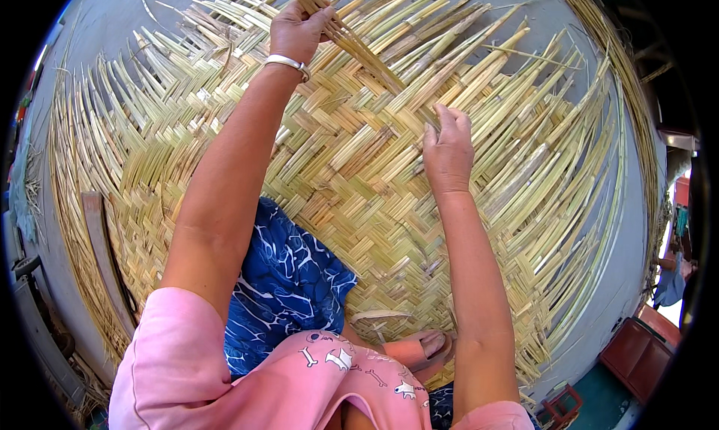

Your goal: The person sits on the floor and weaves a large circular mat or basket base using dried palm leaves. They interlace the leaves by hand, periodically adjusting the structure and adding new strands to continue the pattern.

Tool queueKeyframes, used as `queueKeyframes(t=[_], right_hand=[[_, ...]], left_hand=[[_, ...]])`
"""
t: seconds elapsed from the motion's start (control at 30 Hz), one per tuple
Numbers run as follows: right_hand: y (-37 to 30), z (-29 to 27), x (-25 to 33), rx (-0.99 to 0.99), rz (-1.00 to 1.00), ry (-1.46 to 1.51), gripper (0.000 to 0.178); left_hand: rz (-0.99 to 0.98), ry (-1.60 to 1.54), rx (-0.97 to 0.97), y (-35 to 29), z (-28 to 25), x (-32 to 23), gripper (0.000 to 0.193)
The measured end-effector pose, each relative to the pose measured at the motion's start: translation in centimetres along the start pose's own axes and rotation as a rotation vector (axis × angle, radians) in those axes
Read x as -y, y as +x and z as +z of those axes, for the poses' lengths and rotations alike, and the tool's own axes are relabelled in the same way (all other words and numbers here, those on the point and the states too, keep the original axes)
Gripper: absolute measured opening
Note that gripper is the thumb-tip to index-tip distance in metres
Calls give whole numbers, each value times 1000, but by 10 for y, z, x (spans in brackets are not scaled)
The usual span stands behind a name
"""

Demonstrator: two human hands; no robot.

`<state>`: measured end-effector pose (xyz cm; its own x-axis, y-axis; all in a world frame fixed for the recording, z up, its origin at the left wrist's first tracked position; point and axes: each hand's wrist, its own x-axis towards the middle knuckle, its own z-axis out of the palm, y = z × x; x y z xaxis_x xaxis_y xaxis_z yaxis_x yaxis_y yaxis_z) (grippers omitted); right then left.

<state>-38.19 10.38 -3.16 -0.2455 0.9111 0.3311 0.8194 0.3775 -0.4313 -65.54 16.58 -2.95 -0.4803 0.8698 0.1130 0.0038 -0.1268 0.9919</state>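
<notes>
A woven mat (352, 160) of flat, pale yellow-green split strips, perhaps cane or bamboo, spreads beneath me in a zigzag pattern. Loose strip ends fan out along its far and right edges. My left hand (301, 32), with a white band at the wrist, is closed around a group of long brownish strips (363, 54). They slant down to the right and meet the weave. Lower and to the right, my right hand (449, 151) is over the mat beside the loose strips, its fingers loosely curled and apart, with nothing visible in them.
A flat wooden bar (103, 250) lies along the mat's left side. More long strips (625, 78) bend along the upper right. A dark red box-like object (638, 359) stands at the lower right. My foot in a sandal (428, 353) rests on the mat near me.
</notes>
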Motion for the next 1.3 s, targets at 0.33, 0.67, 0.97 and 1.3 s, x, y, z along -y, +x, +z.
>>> queueKeyframes(t=[0.33, 0.67, 0.97, 1.3], right_hand=[[19, -16, 11, 369, -284, -330, 27], [87, 25, 50, 473, 36, 20, 35], [85, 27, 58, 424, 250, 79, 31], [75, 36, 53, 185, 395, 207, 25]], left_hand=[[-437, -265, 18, 8, -20, 20, 19], [-453, -587, 336, 8, -37, 14, 19], [-466, -546, 257, 15, -20, 11, 23], [-90, 643, 649, 56, 39, 7, 35]])
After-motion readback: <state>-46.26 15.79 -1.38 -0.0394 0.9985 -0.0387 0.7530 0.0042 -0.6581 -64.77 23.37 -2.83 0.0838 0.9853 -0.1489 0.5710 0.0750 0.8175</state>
